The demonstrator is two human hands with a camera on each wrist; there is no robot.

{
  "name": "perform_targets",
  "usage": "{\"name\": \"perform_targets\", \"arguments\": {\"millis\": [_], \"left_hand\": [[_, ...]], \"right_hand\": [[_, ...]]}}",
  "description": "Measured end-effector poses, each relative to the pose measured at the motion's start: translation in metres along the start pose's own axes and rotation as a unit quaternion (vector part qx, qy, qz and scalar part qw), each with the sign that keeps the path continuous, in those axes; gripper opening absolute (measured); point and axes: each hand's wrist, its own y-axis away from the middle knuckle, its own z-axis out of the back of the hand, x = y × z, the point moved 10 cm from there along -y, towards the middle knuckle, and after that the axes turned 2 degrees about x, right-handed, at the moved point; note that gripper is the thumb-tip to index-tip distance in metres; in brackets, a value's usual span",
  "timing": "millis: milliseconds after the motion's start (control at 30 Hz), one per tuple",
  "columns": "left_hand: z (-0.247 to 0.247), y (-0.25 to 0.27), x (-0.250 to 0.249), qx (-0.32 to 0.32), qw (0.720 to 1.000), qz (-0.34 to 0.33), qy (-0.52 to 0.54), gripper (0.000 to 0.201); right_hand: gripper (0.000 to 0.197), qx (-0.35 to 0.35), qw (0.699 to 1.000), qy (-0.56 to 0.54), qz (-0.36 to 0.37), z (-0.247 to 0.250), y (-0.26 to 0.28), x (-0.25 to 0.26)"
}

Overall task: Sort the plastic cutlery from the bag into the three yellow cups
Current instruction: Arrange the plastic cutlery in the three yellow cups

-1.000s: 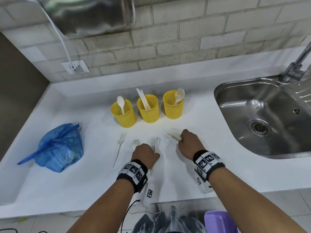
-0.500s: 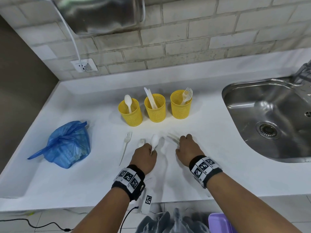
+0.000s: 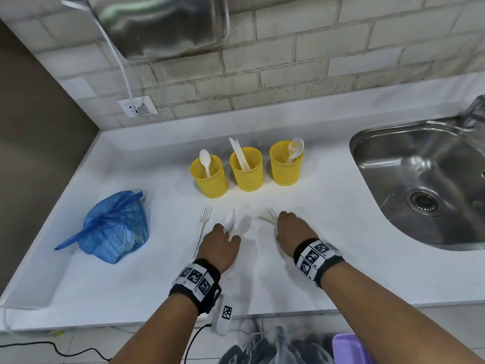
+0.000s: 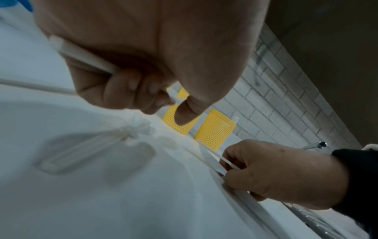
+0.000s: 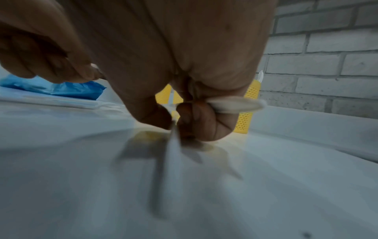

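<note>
Three yellow mesh cups stand in a row: the left cup (image 3: 209, 179) has a spoon, the middle cup (image 3: 247, 170) knives, the right cup (image 3: 286, 165) forks. The knotted blue bag (image 3: 115, 228) lies at the left. My left hand (image 3: 223, 240) grips a white spoon (image 3: 230, 221) by its handle (image 4: 81, 55), just above the counter. My right hand (image 3: 288, 227) pinches thin white cutlery pieces (image 3: 268, 217), blurred, their kind unclear. A loose fork (image 3: 203, 224) lies left of my left hand; another fork (image 4: 92, 148) lies under it.
A steel sink (image 3: 420, 185) is set in the white counter (image 3: 328, 219) at the right. A brick wall with a socket (image 3: 137, 107) and cable runs behind the cups. The counter's front edge is close under my wrists.
My left hand has picked the spoon up off the counter and holds it raised. My right hand has closed on the white pieces and drawn slightly back.
</note>
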Motion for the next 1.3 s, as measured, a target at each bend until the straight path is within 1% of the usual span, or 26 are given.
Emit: {"name": "perform_targets", "arguments": {"millis": [167,267,367,433,467,533,600,800,967,1133,1233,1300], "left_hand": [[0.01,-0.012,0.012,-0.014,0.998,-0.008,-0.062,0.033],[0.013,-0.019,0.016,-0.019,0.995,-0.017,-0.098,0.042],[0.01,-0.025,0.017,-0.012,0.991,-0.025,-0.131,0.05],[0.006,-0.03,0.017,-0.005,0.989,-0.028,-0.148,0.047],[0.004,-0.032,0.017,-0.001,0.987,-0.031,-0.16,0.044],[0.0,-0.035,0.015,0.004,0.983,-0.035,-0.179,0.035],[-0.001,-0.037,0.014,0.006,0.984,-0.031,-0.178,0.029],[-0.009,-0.038,0.011,0.021,0.983,-0.027,-0.18,0.031],[-0.01,-0.04,0.008,0.042,0.986,-0.048,-0.151,0.026],[0.003,-0.04,0.001,0.024,0.987,-0.072,-0.141,0.018],[0.016,-0.04,-0.002,-0.009,0.989,-0.074,-0.127,0.011],[0.026,-0.042,0.001,-0.037,0.992,-0.064,-0.106,0.012]], "right_hand": [[0.025,0.006,0.998,-0.061,-0.022,0.001,0.004,-0.003],[0.026,0.022,0.993,-0.111,-0.014,0.0,0.008,0.004],[0.019,0.02,0.986,-0.166,-0.012,0.007,0.014,0.011],[0.028,0.033,0.983,-0.182,0.015,0.009,0.019,0.021],[0.03,0.036,0.981,-0.188,0.019,0.009,0.02,0.024],[0.022,0.024,0.97,-0.242,0.004,0.008,0.018,0.023],[0.02,0.021,0.96,-0.279,-0.005,0.005,0.015,0.023],[0.02,0.037,0.955,-0.293,-0.002,-0.001,0.013,0.028],[0.021,0.043,0.953,-0.299,-0.001,-0.002,0.01,0.028],[0.029,0.05,0.949,-0.312,-0.014,-0.003,0.008,0.028],[0.025,0.052,0.95,-0.309,-0.015,-0.002,0.006,0.03],[0.023,0.05,0.952,-0.301,-0.011,-0.001,0.004,0.031]]}}
